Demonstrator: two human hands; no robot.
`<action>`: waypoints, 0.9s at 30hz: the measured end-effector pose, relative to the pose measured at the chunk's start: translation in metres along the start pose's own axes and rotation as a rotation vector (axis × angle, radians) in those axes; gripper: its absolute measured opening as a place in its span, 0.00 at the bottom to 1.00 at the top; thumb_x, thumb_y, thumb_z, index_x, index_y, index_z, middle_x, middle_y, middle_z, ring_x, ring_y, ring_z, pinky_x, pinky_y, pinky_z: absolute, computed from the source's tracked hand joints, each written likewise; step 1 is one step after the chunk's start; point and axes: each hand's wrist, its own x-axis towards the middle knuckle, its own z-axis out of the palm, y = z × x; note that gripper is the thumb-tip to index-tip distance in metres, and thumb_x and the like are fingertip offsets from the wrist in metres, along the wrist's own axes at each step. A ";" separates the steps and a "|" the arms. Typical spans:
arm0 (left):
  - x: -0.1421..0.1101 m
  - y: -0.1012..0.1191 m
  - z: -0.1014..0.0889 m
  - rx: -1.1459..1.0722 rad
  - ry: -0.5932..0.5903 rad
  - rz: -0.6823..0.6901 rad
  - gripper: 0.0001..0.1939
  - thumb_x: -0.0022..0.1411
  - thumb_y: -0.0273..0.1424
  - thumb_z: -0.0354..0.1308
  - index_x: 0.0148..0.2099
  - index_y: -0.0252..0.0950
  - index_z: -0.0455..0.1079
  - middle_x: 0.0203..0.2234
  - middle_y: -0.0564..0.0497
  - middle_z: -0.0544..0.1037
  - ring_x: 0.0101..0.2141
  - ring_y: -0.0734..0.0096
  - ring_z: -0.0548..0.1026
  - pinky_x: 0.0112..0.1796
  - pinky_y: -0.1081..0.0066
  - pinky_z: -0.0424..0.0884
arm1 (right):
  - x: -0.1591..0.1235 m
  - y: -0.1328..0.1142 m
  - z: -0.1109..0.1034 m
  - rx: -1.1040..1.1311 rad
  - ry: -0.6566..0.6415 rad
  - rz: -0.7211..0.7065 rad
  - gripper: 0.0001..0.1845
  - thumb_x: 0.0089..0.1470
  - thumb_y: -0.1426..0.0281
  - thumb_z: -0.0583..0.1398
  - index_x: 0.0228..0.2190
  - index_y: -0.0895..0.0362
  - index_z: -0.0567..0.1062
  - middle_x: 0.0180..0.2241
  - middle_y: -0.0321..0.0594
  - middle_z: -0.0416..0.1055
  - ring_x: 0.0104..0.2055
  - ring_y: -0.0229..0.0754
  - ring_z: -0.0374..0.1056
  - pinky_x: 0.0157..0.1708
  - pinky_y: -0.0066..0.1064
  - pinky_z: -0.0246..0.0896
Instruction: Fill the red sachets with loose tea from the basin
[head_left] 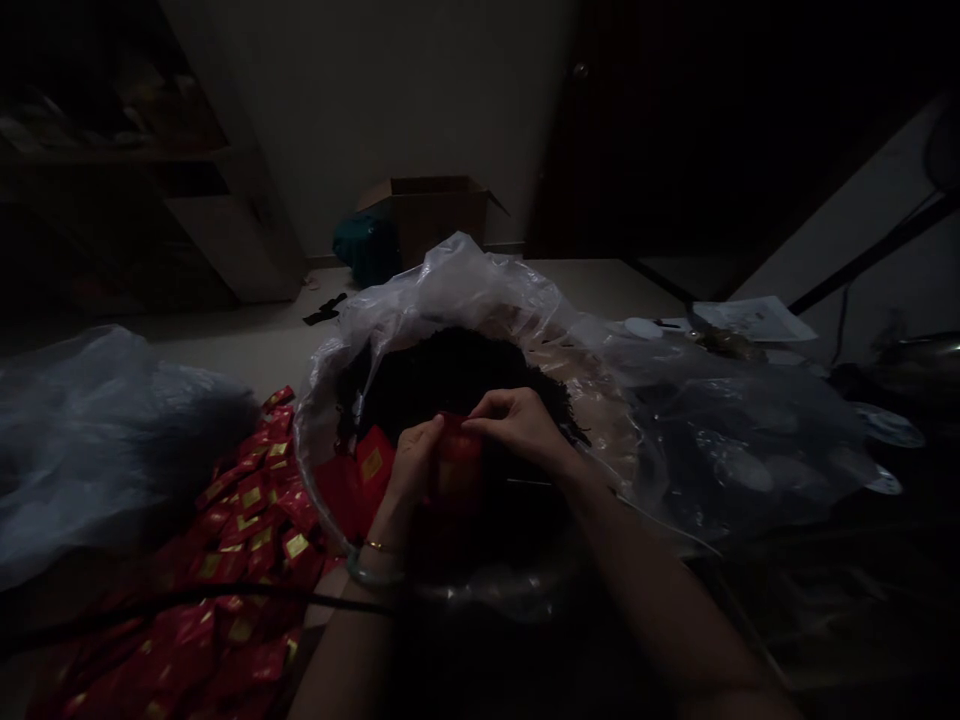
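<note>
Over a round tub lined with clear crinkled plastic (pixel 315 500), the two bare hands worked close together in dim light. The left hand (pixel 415 458) grasped a small, flat, glossy red packet (pixel 457 470) by its left edge, the thumb near the top. The right hand (pixel 521 425) pinched the upper right corner of the same packet between thumb and fingertips, and the packet hung upright between them, above a dark, loose, crumbly heap (pixel 442 370) that filled much of the tub; it was probably dried leaf, though the gloom made that hard to tell. Just beside the left hand, a red packet with a gold square label (pixel 373 467) lay inside the tub's left side. A pale green smooth bangle (pixel 367 572) and a thin gold-coloured bracelet (pixel 381 546) circled the left wrist. Left of the tub spread a large pile of shiny red packets with gold labels (pixel 255 500), next to a bulky, cloudy plastic bag (pixel 97 430). Beyond the tub, an open brown cardboard box (pixel 441 218) stood near the wall, touching a rounded teal bag (pixel 366 248)
</note>
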 end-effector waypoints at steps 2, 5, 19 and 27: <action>-0.001 0.002 -0.001 -0.059 -0.088 -0.066 0.22 0.45 0.46 0.65 0.31 0.30 0.76 0.21 0.50 0.78 0.22 0.72 0.73 0.25 0.75 0.67 | -0.002 -0.001 0.002 0.023 -0.010 0.024 0.07 0.38 0.68 0.66 0.21 0.59 0.78 0.19 0.36 0.74 0.22 0.36 0.67 0.23 0.25 0.59; -0.003 0.002 -0.002 -0.048 -0.288 -0.176 0.23 0.42 0.39 0.68 0.39 0.29 0.76 0.27 0.46 0.81 0.27 0.63 0.78 0.30 0.70 0.71 | -0.002 -0.002 0.007 0.041 -0.038 0.067 0.07 0.38 0.67 0.66 0.22 0.59 0.78 0.19 0.35 0.73 0.20 0.35 0.65 0.19 0.25 0.56; -0.001 0.007 0.000 -0.199 -0.093 -0.109 0.27 0.47 0.36 0.67 0.48 0.30 0.69 0.42 0.37 0.78 0.31 0.60 0.79 0.34 0.63 0.75 | -0.030 0.024 -0.025 -1.063 -0.492 0.364 0.42 0.31 0.73 0.70 0.50 0.60 0.63 0.50 0.55 0.65 0.50 0.58 0.66 0.42 0.39 0.61; -0.002 0.007 0.001 -0.137 -0.140 -0.104 0.29 0.45 0.37 0.68 0.48 0.28 0.70 0.42 0.35 0.78 0.30 0.59 0.79 0.33 0.63 0.74 | -0.031 0.047 -0.064 -0.777 -0.322 0.259 0.23 0.47 0.72 0.61 0.46 0.58 0.67 0.42 0.47 0.73 0.42 0.47 0.70 0.38 0.30 0.62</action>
